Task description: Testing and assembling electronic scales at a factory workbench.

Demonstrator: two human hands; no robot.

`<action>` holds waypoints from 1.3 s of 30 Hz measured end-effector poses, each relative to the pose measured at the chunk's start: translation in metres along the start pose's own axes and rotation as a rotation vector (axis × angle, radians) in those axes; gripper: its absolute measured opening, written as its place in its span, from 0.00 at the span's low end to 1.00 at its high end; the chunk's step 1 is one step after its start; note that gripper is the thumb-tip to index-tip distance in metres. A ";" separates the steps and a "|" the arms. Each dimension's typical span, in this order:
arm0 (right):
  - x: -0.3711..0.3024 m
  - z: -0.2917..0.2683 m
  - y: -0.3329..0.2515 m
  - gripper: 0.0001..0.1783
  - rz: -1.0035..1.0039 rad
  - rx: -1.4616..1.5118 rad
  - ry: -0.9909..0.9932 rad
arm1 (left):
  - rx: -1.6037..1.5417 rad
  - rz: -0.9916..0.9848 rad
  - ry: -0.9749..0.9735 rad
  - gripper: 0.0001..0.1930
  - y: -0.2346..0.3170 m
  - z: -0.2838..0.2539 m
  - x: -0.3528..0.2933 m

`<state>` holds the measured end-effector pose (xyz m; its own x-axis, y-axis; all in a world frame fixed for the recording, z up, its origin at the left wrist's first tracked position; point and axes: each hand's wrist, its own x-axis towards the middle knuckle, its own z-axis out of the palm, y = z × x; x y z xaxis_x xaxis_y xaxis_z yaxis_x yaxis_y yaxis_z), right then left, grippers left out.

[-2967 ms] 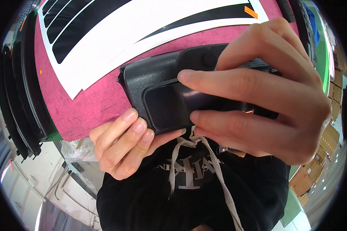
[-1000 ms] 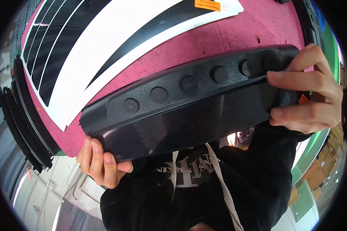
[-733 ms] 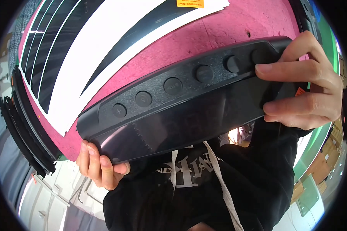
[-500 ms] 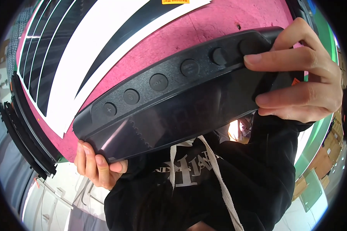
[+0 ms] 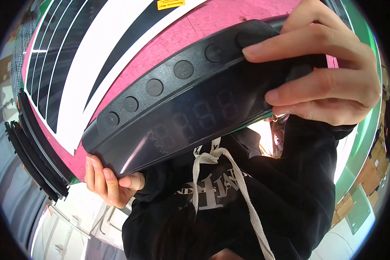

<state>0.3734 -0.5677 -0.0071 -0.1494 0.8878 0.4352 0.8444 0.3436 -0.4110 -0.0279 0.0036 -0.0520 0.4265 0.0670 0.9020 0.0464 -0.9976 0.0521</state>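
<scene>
A long black display console (image 5: 190,117) with a row of round buttons and faint digit segments on its glossy face is held up in front of my chest, its right end higher. My left hand (image 5: 110,182) is closed around its lower left corner, thumb and fingers pinching the edge. At the other end my right hand (image 5: 329,65) grips the console, with fingers laid over the front, one by the last button and one by the lower edge. The back of the console is hidden.
Behind the console lies a pink surface (image 5: 195,21) with a black-and-white sheet (image 5: 86,56) bearing an orange label (image 5: 170,4). Several black curved strips (image 5: 34,160) lie at the left. Cardboard boxes (image 5: 366,173) and a glassy panel (image 5: 357,212) are at the right.
The console's right end has swung up and left, tilting the panel more steeply, and my right hand moved with it. The digit segments show more plainly. My left hand keeps its grip.
</scene>
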 end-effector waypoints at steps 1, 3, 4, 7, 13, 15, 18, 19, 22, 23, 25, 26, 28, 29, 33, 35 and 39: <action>0.131 0.068 -0.005 0.14 0.002 0.004 0.035 | -0.002 0.010 -0.018 0.19 0.006 0.003 0.004; 0.153 0.076 -0.014 0.14 0.014 -0.016 0.046 | -0.024 -0.018 -0.013 0.19 0.005 0.003 0.004; 0.243 0.122 -0.017 0.14 0.001 -0.007 0.081 | -0.009 0.006 -0.027 0.19 0.009 0.004 0.005; 0.246 0.108 -0.014 0.13 0.007 -0.028 0.099 | -0.082 0.041 0.022 0.19 0.001 0.003 0.003; 0.225 0.109 -0.024 0.13 0.049 -0.088 0.157 | -0.126 0.059 0.032 0.17 0.002 0.007 0.006; 0.280 0.140 -0.031 0.13 0.062 -0.106 0.177 | -0.113 0.071 0.011 0.17 -0.001 0.005 0.005; 0.270 0.138 -0.025 0.13 0.075 -0.130 0.198 | -0.087 0.094 -0.001 0.17 -0.005 -0.001 0.004; 0.287 0.147 -0.033 0.13 0.085 -0.138 0.209 | -0.075 0.108 -0.012 0.17 -0.005 -0.001 0.004; 0.298 0.150 -0.033 0.13 0.108 -0.168 0.228 | -0.083 0.107 0.001 0.18 -0.006 0.000 0.004; 0.299 0.151 -0.035 0.13 0.114 -0.177 0.236 | -0.079 0.107 0.004 0.18 -0.006 0.000 0.005; 0.302 0.152 -0.039 0.13 0.127 -0.194 0.250 | -0.088 0.108 -0.001 0.18 -0.006 -0.001 0.007; 0.293 0.145 -0.034 0.13 0.134 -0.204 0.256 | -0.088 0.108 -0.009 0.18 -0.006 -0.001 0.007; 0.291 0.146 -0.041 0.13 0.149 -0.224 0.269 | -0.100 0.110 -0.013 0.18 -0.005 0.000 0.008; 0.295 0.149 -0.044 0.13 0.156 -0.235 0.276 | -0.100 0.114 -0.014 0.18 -0.005 0.001 0.008; 0.295 0.150 -0.045 0.13 0.174 -0.271 0.313 | -0.106 0.137 -0.015 0.18 -0.007 -0.001 0.011; 0.291 0.153 -0.044 0.13 0.172 -0.279 0.338 | -0.097 0.149 -0.019 0.18 -0.007 -0.003 0.011; 0.298 0.160 -0.044 0.13 0.183 -0.308 0.370 | -0.035 0.115 -0.046 0.19 -0.007 -0.004 0.008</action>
<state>0.2095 -0.2695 0.0126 0.1601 0.7381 0.6554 0.9603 0.0371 -0.2765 -0.0282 0.0106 -0.0438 0.4680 -0.0478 0.8825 -0.0367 -0.9987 -0.0346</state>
